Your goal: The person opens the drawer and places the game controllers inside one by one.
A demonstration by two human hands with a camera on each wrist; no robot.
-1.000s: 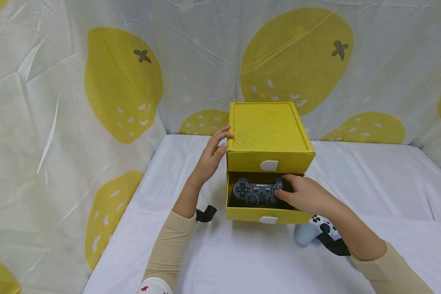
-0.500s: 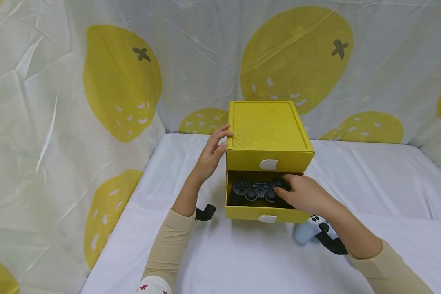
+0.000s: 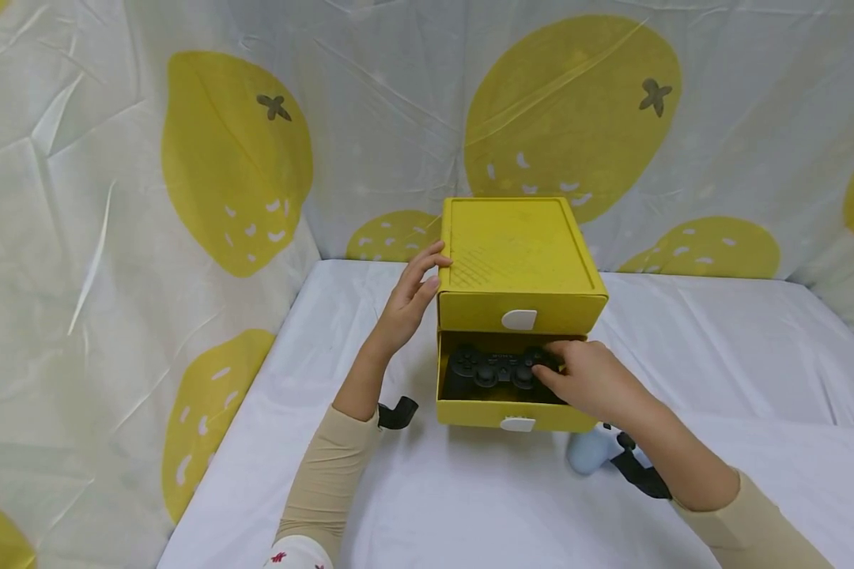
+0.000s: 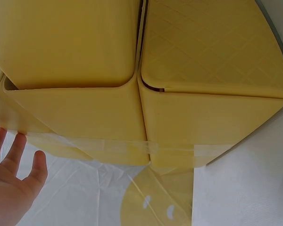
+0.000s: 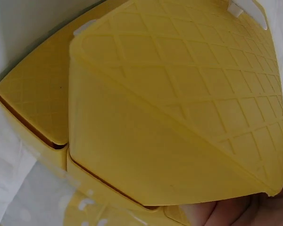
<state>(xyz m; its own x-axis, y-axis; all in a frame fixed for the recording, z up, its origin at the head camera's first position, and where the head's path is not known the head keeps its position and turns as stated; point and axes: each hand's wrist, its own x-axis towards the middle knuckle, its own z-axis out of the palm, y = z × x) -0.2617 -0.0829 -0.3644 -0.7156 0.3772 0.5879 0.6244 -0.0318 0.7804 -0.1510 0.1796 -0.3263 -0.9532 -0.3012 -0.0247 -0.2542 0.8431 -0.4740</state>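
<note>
A yellow box [image 3: 515, 245] with two stacked drawers stands on the white surface. Its lower drawer [image 3: 470, 412] is pulled out, and in it is a black Sony game controller [image 3: 501, 370]. My right hand [image 3: 601, 383] reaches in over the drawer's right side and pinches the controller's right end between thumb and fingers. My left hand [image 3: 403, 304] rests its extended fingertips against the box's left side, near the top edge. In the right wrist view, the drawer's wall hides the controller and most of the right hand [image 5: 236, 212].
A pale blue and white controller [image 3: 589, 453] lies under my right forearm, by the drawer's front right corner. White handle tabs [image 3: 519, 319] mark both drawer fronts. A lemon-print cloth [image 3: 391, 103] hangs behind and to the left.
The black controller has sunk a little deeper into the drawer and tipped flatter, its face now darker. My right hand has moved slightly with it; the left hand stays against the box.
</note>
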